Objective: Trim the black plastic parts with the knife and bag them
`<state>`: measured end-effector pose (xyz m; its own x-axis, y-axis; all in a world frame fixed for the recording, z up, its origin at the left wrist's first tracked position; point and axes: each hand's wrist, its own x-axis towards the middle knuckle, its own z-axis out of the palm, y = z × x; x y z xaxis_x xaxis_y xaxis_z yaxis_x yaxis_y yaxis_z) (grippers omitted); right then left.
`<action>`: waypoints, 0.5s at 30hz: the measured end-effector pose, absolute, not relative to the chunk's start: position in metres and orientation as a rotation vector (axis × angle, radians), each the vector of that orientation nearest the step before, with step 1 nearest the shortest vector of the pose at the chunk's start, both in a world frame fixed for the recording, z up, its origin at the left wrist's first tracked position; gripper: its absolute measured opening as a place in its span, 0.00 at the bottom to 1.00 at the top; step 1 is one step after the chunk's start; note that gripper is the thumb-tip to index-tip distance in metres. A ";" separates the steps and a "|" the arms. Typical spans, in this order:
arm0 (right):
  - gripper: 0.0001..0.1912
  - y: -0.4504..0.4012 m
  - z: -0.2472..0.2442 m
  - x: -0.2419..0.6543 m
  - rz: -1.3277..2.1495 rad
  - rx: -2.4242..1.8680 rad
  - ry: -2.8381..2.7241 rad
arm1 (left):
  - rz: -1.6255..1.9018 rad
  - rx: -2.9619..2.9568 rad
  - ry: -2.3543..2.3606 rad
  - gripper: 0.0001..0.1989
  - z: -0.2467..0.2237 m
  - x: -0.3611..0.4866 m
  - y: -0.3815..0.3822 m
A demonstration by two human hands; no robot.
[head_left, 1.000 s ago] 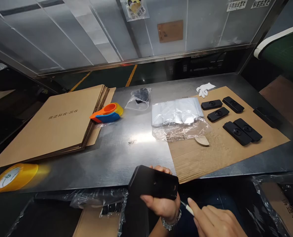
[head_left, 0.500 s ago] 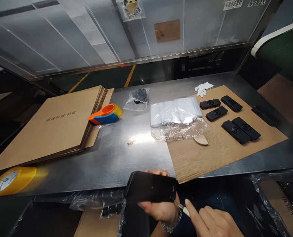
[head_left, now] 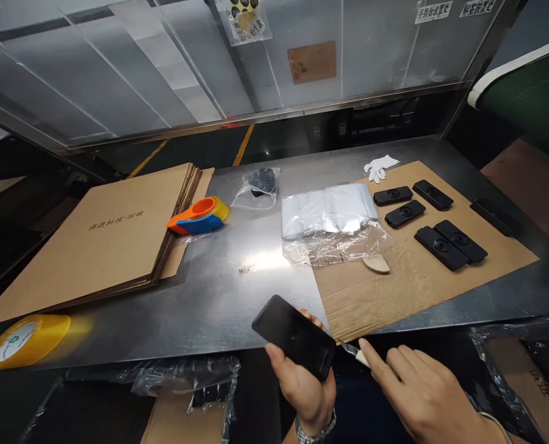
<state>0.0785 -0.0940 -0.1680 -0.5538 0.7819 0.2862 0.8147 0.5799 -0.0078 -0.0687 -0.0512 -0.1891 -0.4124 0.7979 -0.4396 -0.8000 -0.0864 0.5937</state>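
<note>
In the head view, a metal table (head_left: 210, 308) crosses the frame; a stack of cardboard sheets (head_left: 103, 228) lies at left, with an orange and blue tape dispenser (head_left: 198, 216) at its right edge; a yellow tape roll (head_left: 52, 336) is at lower left; a clear bag (head_left: 258, 188) with something dark inside is above centre; right of centre are the plastic sleeves (head_left: 330, 209); at right, a cardboard mat (head_left: 395, 308) bears black pieces (head_left: 404, 213) and a pale half-round piece (head_left: 375, 264), with a white glove (head_left: 380, 168) near its upper edge; at lower centre, the left hand (head_left: 302, 385) is clamped on a tilted black block (head_left: 295, 336), which hides part of its fingers; the right hand (head_left: 422, 385) pinches a small knife (head_left: 352, 351), index finger stretched along the handle, other fingers curled together; the blade points at the block's right corner, but I cannot tell if it touches.
</note>
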 end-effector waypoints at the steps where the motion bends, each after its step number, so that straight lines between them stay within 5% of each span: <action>1: 0.22 -0.093 -0.170 0.080 -0.101 -1.324 -2.545 | 1.717 0.002 0.935 0.23 -0.188 -0.069 -0.051; 10: 0.18 -0.090 -0.170 0.086 0.442 -1.460 -2.323 | 1.548 0.012 0.836 0.21 -0.188 -0.068 -0.049; 15: 0.18 -0.092 -0.167 0.085 0.263 -1.500 -2.301 | 1.543 0.019 0.865 0.21 -0.186 -0.067 -0.049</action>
<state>0.0848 -0.0920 -0.1668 -0.3580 0.9095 0.2114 0.8383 0.4128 -0.3561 -0.0672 -0.0494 -0.1863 -0.1968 0.8614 -0.4683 -0.8489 0.0893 0.5210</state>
